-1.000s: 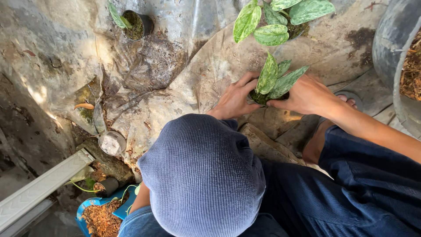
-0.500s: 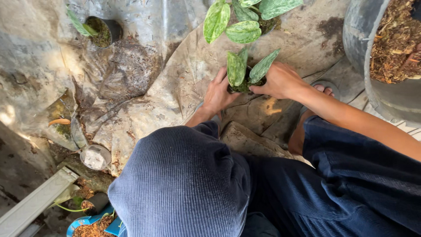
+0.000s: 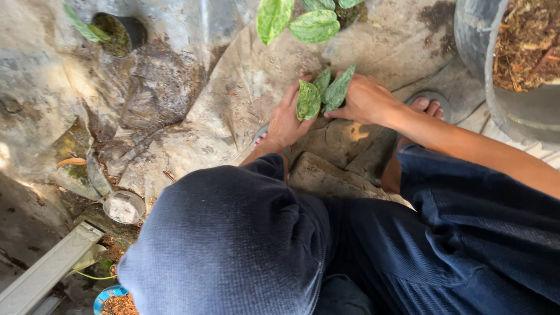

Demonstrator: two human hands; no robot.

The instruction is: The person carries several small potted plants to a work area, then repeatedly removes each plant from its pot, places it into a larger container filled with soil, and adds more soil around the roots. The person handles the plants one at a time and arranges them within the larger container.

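Seen from above a blue knit cap (image 3: pixel 227 245), the left hand (image 3: pixel 289 119) and right hand (image 3: pixel 364 99) cup a small variegated plant (image 3: pixel 321 93), its pot apparently hidden between them, over a dirty tarp (image 3: pixel 233 87).

The small plant with speckled green leaves (image 3: pixel 322 93) sits between the left hand (image 3: pixel 287 119) and the right hand (image 3: pixel 364 100), on the wrinkled grey tarp (image 3: pixel 233 99). Behind it stands a larger-leaved potted plant (image 3: pixel 306 20). A big grey tub of brown mulch (image 3: pixel 513 64) stands right; a small black pot (image 3: pixel 119 34) far left.
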